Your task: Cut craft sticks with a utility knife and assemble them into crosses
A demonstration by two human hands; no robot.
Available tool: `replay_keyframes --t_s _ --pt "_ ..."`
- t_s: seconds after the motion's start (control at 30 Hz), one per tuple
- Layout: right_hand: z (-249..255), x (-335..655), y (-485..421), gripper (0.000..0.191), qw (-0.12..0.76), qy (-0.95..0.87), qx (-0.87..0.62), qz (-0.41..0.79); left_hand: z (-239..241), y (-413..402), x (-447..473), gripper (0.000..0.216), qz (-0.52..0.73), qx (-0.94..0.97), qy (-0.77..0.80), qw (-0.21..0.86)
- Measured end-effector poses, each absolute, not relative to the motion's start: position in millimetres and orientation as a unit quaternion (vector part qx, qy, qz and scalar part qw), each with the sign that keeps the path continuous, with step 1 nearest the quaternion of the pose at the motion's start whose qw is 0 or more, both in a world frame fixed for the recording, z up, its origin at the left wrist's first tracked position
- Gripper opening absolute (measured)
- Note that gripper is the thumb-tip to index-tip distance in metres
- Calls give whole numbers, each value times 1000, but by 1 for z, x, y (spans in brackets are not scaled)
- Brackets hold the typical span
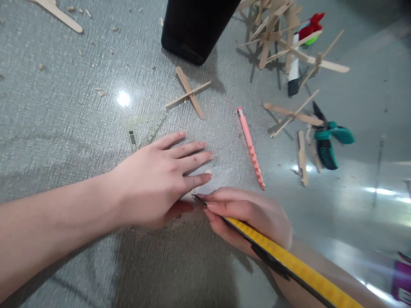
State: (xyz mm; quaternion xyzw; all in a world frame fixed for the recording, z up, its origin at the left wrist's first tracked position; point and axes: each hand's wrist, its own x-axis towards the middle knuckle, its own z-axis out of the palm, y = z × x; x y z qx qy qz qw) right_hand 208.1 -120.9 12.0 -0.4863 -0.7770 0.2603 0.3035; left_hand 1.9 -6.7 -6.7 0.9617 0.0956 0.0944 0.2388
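My left hand (157,175) lies flat with its fingers spread. Under its thumb and little-finger side a small piece of pale wooden stick (192,196) shows; most of it is hidden. My right hand (250,214) grips a yellow utility knife (276,252) near its front end. The blade tip meets the pale piece right beside my left hand. Just beyond my left fingers lies a crossed pair of craft sticks (189,93). A clear set square (147,128) rests partly beneath the left hand. To the right of the fingers is a pink pencil (250,147).
A black container (199,30) stands at the back. Stacked craft sticks (276,34) and a white marker (293,72) are at back right, with another stick cross (293,114) nearer. Teal-handled pliers (330,137) lie right of it. Wood scraps dot the grey textured table (80,137).
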Motion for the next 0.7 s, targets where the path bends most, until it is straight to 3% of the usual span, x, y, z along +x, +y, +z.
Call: replay_keyframes --t_s 0.57,0.7 --pt "14 204 -120 28 300 -777 -495 249 -8 -7 3 48 105 962 88 235" --pt "17 200 -121 19 309 -740 -501 325 -7 -9 4 45 99 961 97 241"
